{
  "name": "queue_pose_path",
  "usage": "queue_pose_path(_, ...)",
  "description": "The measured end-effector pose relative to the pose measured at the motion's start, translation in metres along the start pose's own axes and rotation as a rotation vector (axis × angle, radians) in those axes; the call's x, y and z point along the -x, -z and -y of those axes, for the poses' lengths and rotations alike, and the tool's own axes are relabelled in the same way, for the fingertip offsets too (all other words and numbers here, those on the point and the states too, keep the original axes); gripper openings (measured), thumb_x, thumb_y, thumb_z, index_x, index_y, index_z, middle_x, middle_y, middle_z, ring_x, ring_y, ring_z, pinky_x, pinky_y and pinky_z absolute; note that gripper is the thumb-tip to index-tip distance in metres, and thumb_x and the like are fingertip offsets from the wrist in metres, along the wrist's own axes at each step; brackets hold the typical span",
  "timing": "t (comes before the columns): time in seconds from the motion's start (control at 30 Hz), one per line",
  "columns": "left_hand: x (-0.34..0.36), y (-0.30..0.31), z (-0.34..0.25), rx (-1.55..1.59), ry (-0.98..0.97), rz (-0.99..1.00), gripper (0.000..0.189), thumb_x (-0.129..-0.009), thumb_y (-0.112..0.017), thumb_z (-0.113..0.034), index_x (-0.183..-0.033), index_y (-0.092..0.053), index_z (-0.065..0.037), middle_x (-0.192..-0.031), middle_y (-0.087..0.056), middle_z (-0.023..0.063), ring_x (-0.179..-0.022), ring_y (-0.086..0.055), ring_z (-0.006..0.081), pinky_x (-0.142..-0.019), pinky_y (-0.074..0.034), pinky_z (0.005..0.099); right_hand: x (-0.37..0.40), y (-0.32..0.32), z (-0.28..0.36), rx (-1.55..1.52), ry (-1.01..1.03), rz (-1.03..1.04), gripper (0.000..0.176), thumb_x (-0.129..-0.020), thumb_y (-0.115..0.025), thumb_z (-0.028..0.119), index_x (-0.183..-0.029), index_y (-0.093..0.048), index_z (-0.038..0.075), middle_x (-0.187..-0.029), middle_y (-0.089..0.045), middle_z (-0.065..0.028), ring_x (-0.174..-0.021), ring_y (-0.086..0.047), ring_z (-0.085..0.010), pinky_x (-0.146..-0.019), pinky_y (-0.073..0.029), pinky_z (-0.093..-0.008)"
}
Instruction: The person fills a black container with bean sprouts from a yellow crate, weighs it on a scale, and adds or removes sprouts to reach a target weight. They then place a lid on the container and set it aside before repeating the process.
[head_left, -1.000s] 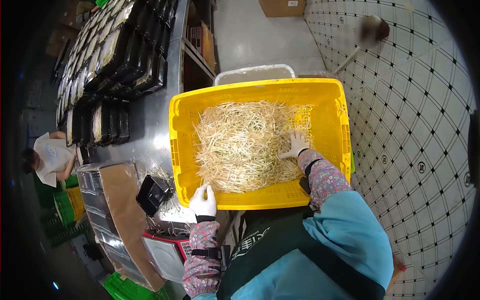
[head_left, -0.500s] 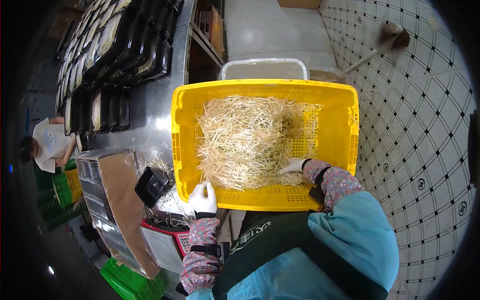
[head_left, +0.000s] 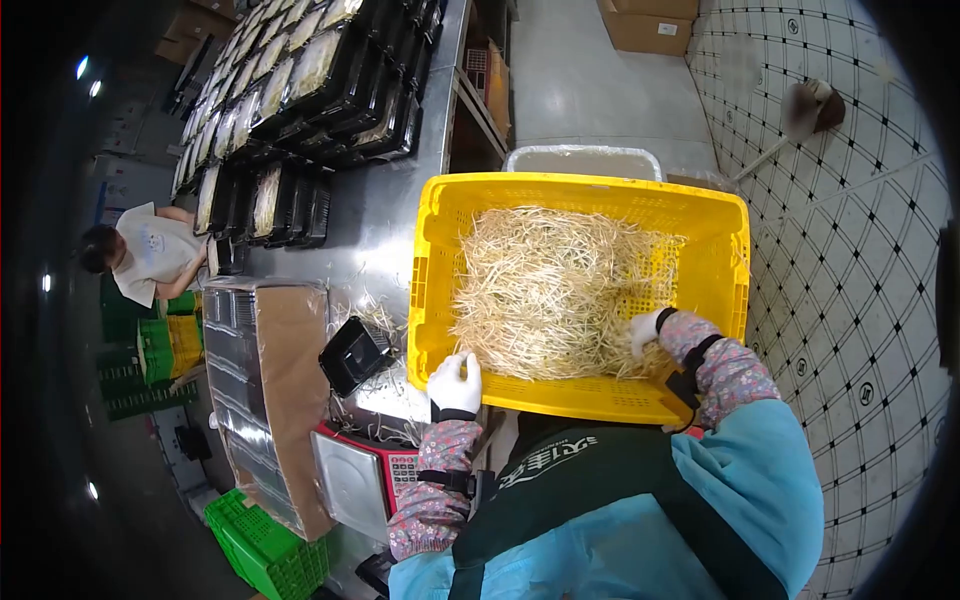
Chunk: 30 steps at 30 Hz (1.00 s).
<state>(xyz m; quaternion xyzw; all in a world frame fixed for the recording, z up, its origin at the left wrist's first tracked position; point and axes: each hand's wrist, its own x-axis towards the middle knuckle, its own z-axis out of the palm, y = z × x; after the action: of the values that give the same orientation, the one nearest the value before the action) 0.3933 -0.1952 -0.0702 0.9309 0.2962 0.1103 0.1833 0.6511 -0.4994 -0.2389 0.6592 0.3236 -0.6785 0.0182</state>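
A yellow plastic crate [head_left: 585,398] stands in front of me, with a large heap of pale bean sprouts [head_left: 545,290] inside. My left hand [head_left: 455,385], in a white glove, holds the crate's near left corner, its fingers curled over the rim. Inside the crate, near its right end, my right hand [head_left: 643,334] reaches into the edge of the sprouts. That hand is gloved too, and the sprouts partly hide its fingertips, so its grip does not show. Left of the crate, a black plastic tray [head_left: 355,357] lies tilted among loose sprouts.
Stacked black packs of sprouts [head_left: 330,90] cover the far end of the metal table [head_left: 370,215]. A cardboard box of clear lids [head_left: 290,390] and a red scale [head_left: 375,475] stand at my left. A person [head_left: 155,250] is beyond the table.
The whole view has shifted, so the crate and table appear farther right. My right hand's fingers have turned from pointing left to pointing down into the sprouts. The left hand stays at the rim.
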Motion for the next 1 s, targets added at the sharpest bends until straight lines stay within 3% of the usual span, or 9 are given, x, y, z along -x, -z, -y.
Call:
queue_pose_path(0.17,0.001,0.004,0.001,0.018,-0.029,0.015,0.018,-0.088,-0.061,-0.027,-0.092,-0.071,-0.012,-0.087,-0.07,0.0071,-0.08,-0.066,0.0261,-0.074,-0.05,0.0387,0.166,0.084,0.042,-0.009,0.013,-0.404,0.072,-0.05,-0.084,0.025,-0.112,-0.062,-0.004,-0.109,-0.068,-0.0174,-0.1,-0.064,-0.0292,-0.086,-0.05,-0.0336)
queue_pose_path(0.23,0.0,0.003,0.002,0.04,-0.046,0.029,0.019,-0.088,-0.061,-0.027,-0.093,-0.071,-0.012,-0.088,-0.07,0.007,-0.081,-0.066,0.026,-0.074,-0.05,0.0382,0.202,0.098,0.055,-0.335,0.361,-0.549,0.065,-0.053,-0.081,0.008,-0.116,-0.062,0.003,-0.104,-0.07,-0.0097,-0.096,-0.064,-0.02,-0.086,-0.05,-0.032)
queue_pose_path(0.3,-0.001,0.01,-0.001,0.055,-0.019,0.084,0.021,-0.088,-0.062,-0.029,-0.096,-0.072,-0.012,-0.091,-0.07,0.0076,-0.086,-0.067,0.0267,-0.078,-0.05,0.0382,0.228,0.108,0.093,-0.282,0.468,-0.687,0.077,-0.054,-0.08,0.008,-0.126,-0.055,0.001,-0.115,-0.066,-0.0116,-0.105,-0.06,-0.0198,-0.094,-0.046,-0.0305)
queue_pose_path(0.4,-0.001,0.007,0.006,0.108,-0.019,0.106,0.024,-0.088,-0.062,-0.03,-0.099,-0.071,-0.011,-0.095,-0.07,0.0085,-0.088,-0.067,0.0276,-0.079,-0.052,0.0378,0.184,0.13,0.127,-0.177,0.614,-0.868,0.092,-0.056,-0.083,0.012,-0.138,-0.043,-0.001,-0.132,-0.056,-0.0193,-0.121,-0.053,-0.0262,-0.103,-0.041,-0.0327)
queue_pose_path(0.47,-0.002,0.01,0.004,0.097,-0.036,0.117,0.023,-0.088,-0.063,-0.03,-0.1,-0.071,-0.011,-0.095,-0.07,0.0094,-0.087,-0.067,0.0283,-0.078,-0.052,0.0379,0.177,0.133,0.176,-0.08,0.348,-0.832,0.109,-0.06,-0.087,0.031,-0.148,-0.029,0.004,-0.145,-0.039,-0.027,-0.136,-0.038,-0.0357,-0.112,-0.032,-0.0363)
queue_pose_path(0.53,0.001,0.005,0.013,0.129,-0.091,0.078,0.023,-0.087,-0.063,-0.03,-0.101,-0.07,-0.012,-0.092,-0.07,0.009,-0.083,-0.067,0.0282,-0.075,-0.052,0.0391,0.134,0.128,0.185,0.117,0.199,-0.953,0.108,-0.064,-0.085,0.036,-0.149,-0.027,0.006,-0.147,-0.036,-0.0268,-0.136,-0.036,-0.0368,-0.113,-0.03,-0.0374)
queue_pose_path(0.63,0.002,0.01,0.017,0.205,-0.161,0.104,0.026,-0.087,-0.064,-0.031,-0.105,-0.069,-0.012,-0.09,-0.069,0.0088,-0.081,-0.067,0.0278,-0.073,-0.052,0.0384,0.108,0.12,0.174,-0.013,0.238,-1.097,0.104,-0.065,-0.083,0.042,-0.148,-0.03,0.007,-0.147,-0.038,-0.0243,-0.136,-0.037,-0.0357,-0.111,-0.033,-0.0397)
queue_pose_path(0.77,0.004,0.016,0.022,0.219,-0.234,0.153,0.027,-0.086,-0.065,-0.03,-0.105,-0.069,-0.012,-0.088,-0.069,0.0082,-0.079,-0.067,0.0267,-0.072,-0.052,0.037,0.11,0.095,0.142,-0.264,0.273,-1.243,0.058,-0.079,-0.074,0.034,-0.126,-0.059,0.003,-0.127,-0.059,-0.0215,-0.118,-0.056,-0.0332,-0.102,-0.042,-0.038)
queue_pose_path(1.0,0.004,0.015,0.025,0.212,-0.228,0.251,0.029,-0.086,-0.064,-0.033,-0.107,-0.07,-0.013,-0.097,-0.07,0.0104,-0.087,-0.068,0.0271,-0.078,-0.054,0.0348,0.121,0.033,0.154,-0.26,0.282,-1.115,0.042,-0.084,-0.07,0.03,-0.115,-0.066,0.002,-0.11,-0.068,-0.0185,-0.102,-0.065,-0.0281,-0.091,-0.049,-0.035)
